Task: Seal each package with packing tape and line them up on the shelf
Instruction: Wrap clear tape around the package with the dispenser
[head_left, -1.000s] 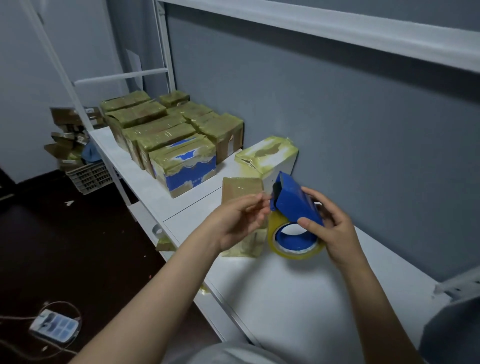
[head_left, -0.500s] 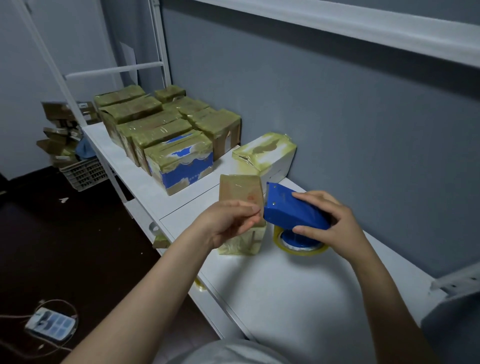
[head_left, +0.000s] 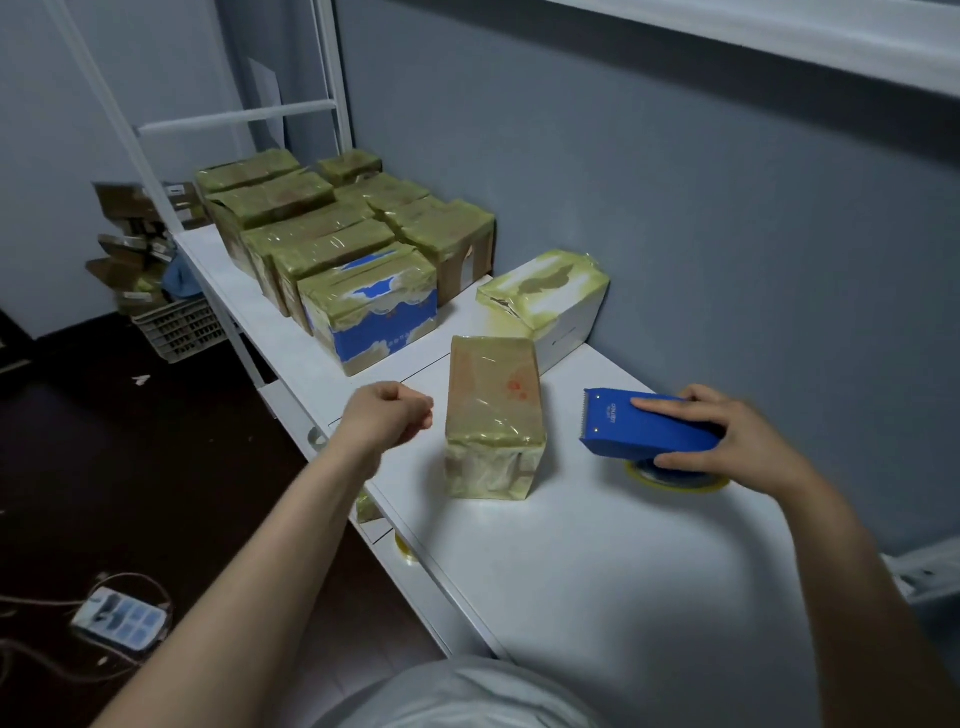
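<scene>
Because it's fully taped, the package (head_left: 492, 410) glistens.

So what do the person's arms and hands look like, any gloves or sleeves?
No gloves: the left hand and right hand are bare, with no rings, watch or bands visible. The left forearm and right forearm are uncovered too; no sleeve shows. A light grey garment shows at the bottom edge.
</scene>
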